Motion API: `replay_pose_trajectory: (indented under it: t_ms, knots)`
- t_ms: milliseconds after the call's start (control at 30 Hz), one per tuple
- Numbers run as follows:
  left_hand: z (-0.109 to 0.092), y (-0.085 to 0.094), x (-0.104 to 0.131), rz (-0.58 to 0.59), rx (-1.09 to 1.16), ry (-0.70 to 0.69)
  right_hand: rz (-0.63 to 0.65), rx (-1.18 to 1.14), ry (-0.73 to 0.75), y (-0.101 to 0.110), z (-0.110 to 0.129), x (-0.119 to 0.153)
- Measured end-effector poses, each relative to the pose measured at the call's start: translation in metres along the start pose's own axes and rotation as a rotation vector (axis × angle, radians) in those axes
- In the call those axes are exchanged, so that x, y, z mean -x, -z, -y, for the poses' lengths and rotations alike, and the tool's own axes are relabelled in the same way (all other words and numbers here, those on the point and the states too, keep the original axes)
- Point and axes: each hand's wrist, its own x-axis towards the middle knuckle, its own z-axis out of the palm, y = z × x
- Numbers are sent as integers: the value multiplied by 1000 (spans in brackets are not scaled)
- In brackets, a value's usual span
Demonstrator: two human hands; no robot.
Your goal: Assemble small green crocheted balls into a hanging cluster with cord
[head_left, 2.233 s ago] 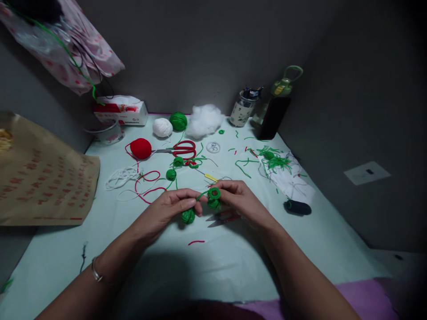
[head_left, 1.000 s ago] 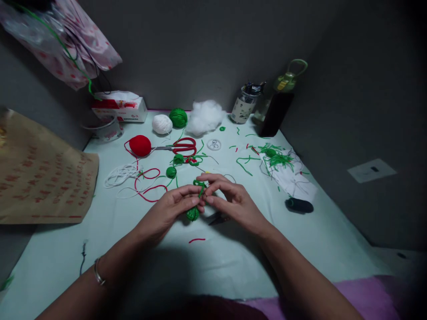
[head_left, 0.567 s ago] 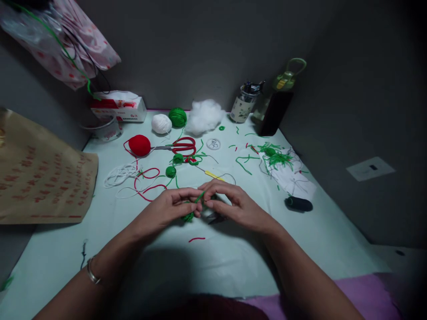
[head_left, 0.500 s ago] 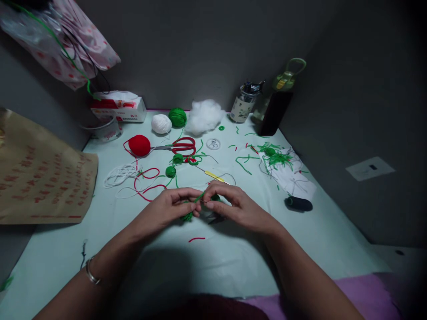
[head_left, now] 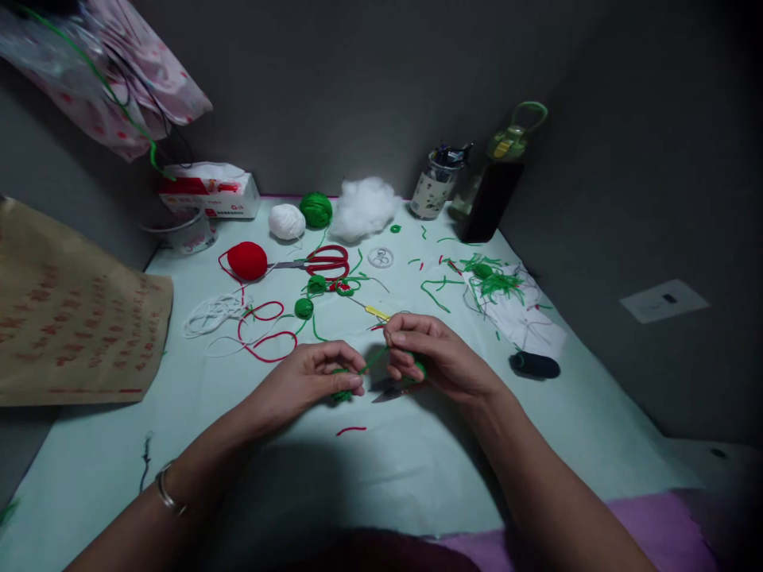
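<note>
My left hand (head_left: 325, 373) is closed around a small green crocheted piece (head_left: 342, 394), mostly covered by the fingers. From it a green yarn strand (head_left: 375, 360) runs up to my right hand (head_left: 420, 345), whose thumb and forefinger are pinched on it. Whether a needle is also in that pinch is too small to tell. Below the right hand, on the table, lies a dark pointed blade (head_left: 389, 394); its other end is hidden. Just beyond the fingertips is a yellow-handled crochet hook (head_left: 377, 313).
Red-handled scissors (head_left: 327, 262), a red yarn ball (head_left: 247, 260), a white yarn ball (head_left: 287, 222), a green yarn ball (head_left: 315, 210) and white stuffing (head_left: 366, 208) lie farther back. Green yarn scraps (head_left: 494, 280) are at right, near a dark spool (head_left: 535, 365). A paper bag (head_left: 83, 310) stands left.
My hands have moved apart. The right hand has drawn up and to the right, stretching the green strand between them; the left has shifted slightly down with the crocheted piece.
</note>
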Motion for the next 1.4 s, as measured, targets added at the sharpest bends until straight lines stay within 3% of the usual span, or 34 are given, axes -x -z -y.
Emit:
replay_pose_trajectory:
  t_ms: [267,433,633,800,900,1167,1400]
  knots:
    - [7,0,-3,84,103,-6,-83,-68,-70,3,1,-5]
    - [7,2,-2,23,177,10,-103,6,-108,6,-1,-4]
    - [8,1,-3,-59,258,-39,-220,-2,93,13,5,-4]
    - [7,0,-3,-94,338,-44,-170,-72,196,11,11,1]
    - [5,0,-3,-106,338,-49,-154,27,263,2,7,3]
    - [4,1,-3,-73,290,-75,-261,426,320,-24,-4,5]
    - [3,1,-2,-104,221,-108,-279,681,533,-25,-6,3]
